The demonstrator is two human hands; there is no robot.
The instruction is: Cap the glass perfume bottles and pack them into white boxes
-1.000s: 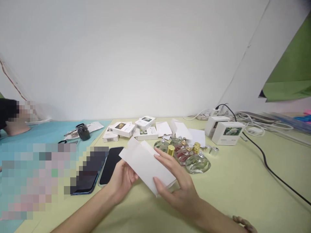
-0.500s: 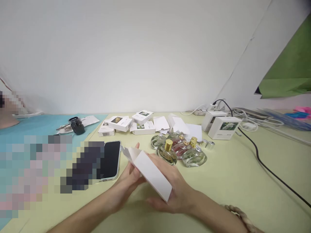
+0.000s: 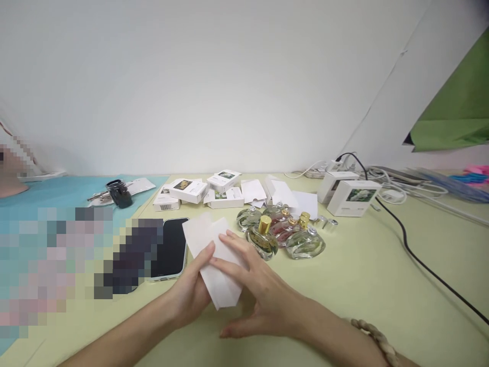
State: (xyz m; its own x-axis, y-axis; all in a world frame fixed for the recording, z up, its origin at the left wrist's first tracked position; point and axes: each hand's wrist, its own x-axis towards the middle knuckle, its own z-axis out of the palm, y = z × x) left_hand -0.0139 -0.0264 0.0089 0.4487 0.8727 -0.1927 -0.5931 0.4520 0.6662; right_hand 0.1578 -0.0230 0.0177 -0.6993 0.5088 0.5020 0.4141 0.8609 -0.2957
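Observation:
My left hand [image 3: 193, 293] grips a white cardboard piece [image 3: 225, 280], its thumb pressed on the upper face. The piece looks flattened, with flaps fanned out at its far end. My right hand [image 3: 260, 285] lies over its right side, fingers spread on the surface and thumb stretched away below. Just beyond stand several glass perfume bottles, among them one with a gold cap [image 3: 263, 242], a clear one [image 3: 305, 244] and a reddish one [image 3: 284, 232]. Loose silver caps [image 3: 330, 226] lie to their right.
Printed white boxes [image 3: 189, 189] and unfolded white cartons [image 3: 254, 192] lie toward the wall. Two upright boxes [image 3: 353, 198] stand at right near cables and a black cord [image 3: 405, 232]. On the left are a phone [image 3: 170, 255] and a dark jar [image 3: 119, 193]. Part of that side is pixelated.
The white cardboard has turned so a broad face shows instead of a narrow side. My right hand has shifted from gripping its side to resting fingers on top, thumb apart.

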